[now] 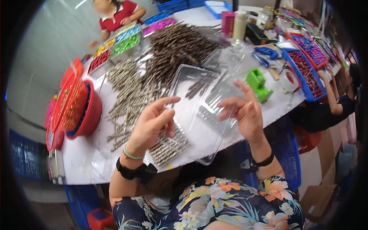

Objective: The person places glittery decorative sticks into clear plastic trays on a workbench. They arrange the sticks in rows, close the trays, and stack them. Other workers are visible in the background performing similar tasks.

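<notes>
A clear plastic clamshell box (207,158) stands tilted between my hands, its thin walls hard to make out. My left hand (153,122) is at its left side, index finger stretched out and thumb apart, the other fingers curled. On the right, my right hand (247,111) has its fingers spread beside the clear plastic. Whether either hand touches the box is hard to tell. Below my left hand lies a group of silver twisted sticks (165,151), partly seen through plastic. Another clear plastic tray (216,101) lies behind the box, near my right fingers.
Heaps of silver twisted sticks (128,92) and dark brown ones (172,46) cover the table's far side. A green tape dispenser (257,85) and blue-handled scissors (266,52) lie right. Red baskets (92,115) stand left, blue trays (316,94) right. Co-workers sit opposite and at right.
</notes>
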